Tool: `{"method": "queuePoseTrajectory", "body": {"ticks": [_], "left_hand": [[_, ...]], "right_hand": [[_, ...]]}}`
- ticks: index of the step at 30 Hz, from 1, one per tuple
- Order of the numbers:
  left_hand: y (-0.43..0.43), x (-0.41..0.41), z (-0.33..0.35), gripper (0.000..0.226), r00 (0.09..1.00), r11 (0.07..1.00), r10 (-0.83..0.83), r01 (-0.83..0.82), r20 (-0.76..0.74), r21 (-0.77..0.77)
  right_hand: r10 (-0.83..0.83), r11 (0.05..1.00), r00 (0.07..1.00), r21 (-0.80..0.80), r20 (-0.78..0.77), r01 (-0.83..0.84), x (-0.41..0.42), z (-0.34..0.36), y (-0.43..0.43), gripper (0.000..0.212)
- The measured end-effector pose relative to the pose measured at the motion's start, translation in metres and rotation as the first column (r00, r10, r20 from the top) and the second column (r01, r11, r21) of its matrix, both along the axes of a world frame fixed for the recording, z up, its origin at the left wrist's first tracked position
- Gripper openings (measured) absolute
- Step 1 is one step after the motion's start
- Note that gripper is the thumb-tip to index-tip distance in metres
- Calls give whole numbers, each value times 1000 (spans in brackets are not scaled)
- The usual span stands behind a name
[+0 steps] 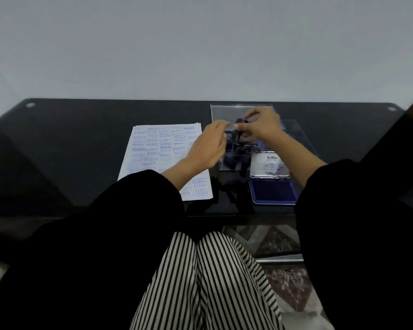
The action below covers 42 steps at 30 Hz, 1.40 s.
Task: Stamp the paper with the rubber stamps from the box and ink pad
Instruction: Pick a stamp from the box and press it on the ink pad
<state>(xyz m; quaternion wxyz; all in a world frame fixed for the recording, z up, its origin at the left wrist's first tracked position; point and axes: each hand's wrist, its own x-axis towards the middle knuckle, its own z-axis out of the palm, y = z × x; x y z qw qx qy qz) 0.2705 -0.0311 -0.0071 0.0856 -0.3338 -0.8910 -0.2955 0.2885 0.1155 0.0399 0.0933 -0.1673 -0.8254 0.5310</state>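
Dark plastic with a purple band at its top, the small rubber stamp [240,126] is pinched in the curled fingers of the right hand [260,129], just above the clear plastic box [222,164]. It should be light and rigid in the body. The only soft part is the rubber face, which I judge will smear if fingers touch it once it is inked. The safest hold looks like the upper handle, near the band, with the face kept downward and free.

The left hand [206,146] reaches in beside it, fingertips close to the stamp. Whether they touch or grip it cannot be told. Below, other dark stamps [235,158] lie jumbled in the box, so picking one out may drag a neighbour along.

Just beside the box, nearer the person, sits the open blue ink pad [273,190], its silver lid [270,163] tilted up behind it. To the left lies the white sheet of paper [150,148], already crowded with blue imprints, on the black glass table [81,139]. The sheet is thin and may slide under a press.
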Motion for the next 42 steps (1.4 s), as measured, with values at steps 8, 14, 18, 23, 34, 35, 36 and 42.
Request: {"method": "queuePoseTrajectory", "body": {"ticks": [8, 14, 18, 23, 34, 35, 36, 42], "left_hand": [[-2, 27, 26, 38, 999, 996, -16, 14, -29, -88], [6, 55, 17, 27, 995, 981, -96, 102, 40, -164], [14, 71, -8, 39, 984, 938, -136, 165, 114, -305], [22, 88, -36, 74, 977, 915, -138, 189, 164, -356], [37, 94, -63, 85, 988, 964, -127, 145, 92, -225], [37, 94, -63, 84, 986, 966, -135, 153, 95, -208], [37, 94, -63, 84, 986, 968, -140, 156, 95, -196], [35, 94, -70, 85, 988, 979, -124, 137, 92, -153]], "right_hand": [[-26, 999, 1000, 47, -6, 26, 52, 25, 25, 41], [-12, 990, 997, 139, 71, 2, 89, 7, 43, 37], [24, 953, 996, 298, 91, -51, 105, -20, 44, 32], [92, 861, 993, 495, 74, -117, 112, -46, 37, 26], [136, 766, 990, 632, 23, -120, 114, -79, 18, 13], [120, 761, 993, 642, 2, -93, 113, -81, 18, 14], [105, 753, 994, 655, -17, -68, 112, -82, 17, 15], [56, 732, 990, 679, -131, 48, 110, -91, 15, 21]]}}
